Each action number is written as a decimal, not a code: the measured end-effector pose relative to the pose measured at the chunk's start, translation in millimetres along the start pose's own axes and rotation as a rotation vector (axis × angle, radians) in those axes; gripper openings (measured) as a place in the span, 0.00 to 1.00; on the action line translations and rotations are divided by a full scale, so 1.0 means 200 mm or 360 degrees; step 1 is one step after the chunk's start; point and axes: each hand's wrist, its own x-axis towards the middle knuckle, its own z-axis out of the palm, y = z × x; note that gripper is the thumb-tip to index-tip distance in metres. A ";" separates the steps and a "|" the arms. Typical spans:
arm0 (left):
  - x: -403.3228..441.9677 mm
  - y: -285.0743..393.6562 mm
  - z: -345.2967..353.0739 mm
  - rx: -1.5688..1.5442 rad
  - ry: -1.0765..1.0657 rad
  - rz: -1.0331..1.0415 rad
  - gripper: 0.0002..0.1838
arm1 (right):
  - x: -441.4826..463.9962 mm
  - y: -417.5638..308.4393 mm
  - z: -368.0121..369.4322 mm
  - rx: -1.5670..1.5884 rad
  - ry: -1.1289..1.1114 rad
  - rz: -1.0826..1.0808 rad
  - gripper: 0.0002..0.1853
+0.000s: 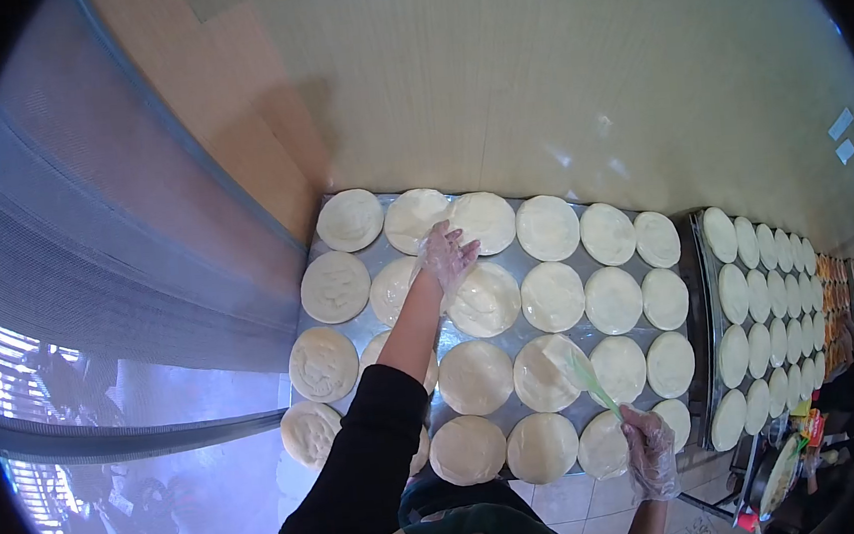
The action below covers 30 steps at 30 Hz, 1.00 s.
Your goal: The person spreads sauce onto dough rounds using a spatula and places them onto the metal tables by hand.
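My left hand point(449, 255), in a clear plastic glove, reaches over the metal tray point(406, 253) with its fingers spread. It is over the gap between the round pale dough discs of the back rows, close to one disc point(483, 223). My right hand point(650, 450), also gloved, is closed around the green handle of a spatula point(586, 375) at the tray's front right. The spatula's pale blade lies over a disc point(536, 374) in the third row. Several discs have a glossy surface, and some at the left show dents.
A second tray with more dough discs point(734, 293) stands to the right, with orange items point(835, 310) beyond it. A wall point(533, 78) runs behind. Mesh curtain point(126, 271) hangs at the left. A pan point(779, 475) and dark-clothed people are at the lower right.
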 end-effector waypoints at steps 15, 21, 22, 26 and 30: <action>0.10 -0.15 -0.03 -0.0929 0.0327 0.0024 0.18 | 0.03 0.03 0.03 -0.0023 -0.0045 -0.0088 0.18; 0.20 -0.23 -0.07 -0.0228 0.0138 0.0240 0.21 | 0.04 0.01 0.03 0.0033 -0.0085 -0.0067 0.18; 0.22 -0.24 -0.08 -0.0234 0.0139 0.0241 0.21 | 0.04 0.01 0.03 0.0030 -0.0090 -0.0070 0.18; 0.31 -0.28 -0.10 -0.0244 -0.0084 0.0284 0.27 | 0.05 0.00 0.03 -0.0008 -0.0107 -0.0071 0.19; 0.25 -0.27 -0.01 -0.0777 -0.0186 0.0109 0.30 | 0.05 0.02 0.04 0.0000 -0.0077 -0.0087 0.18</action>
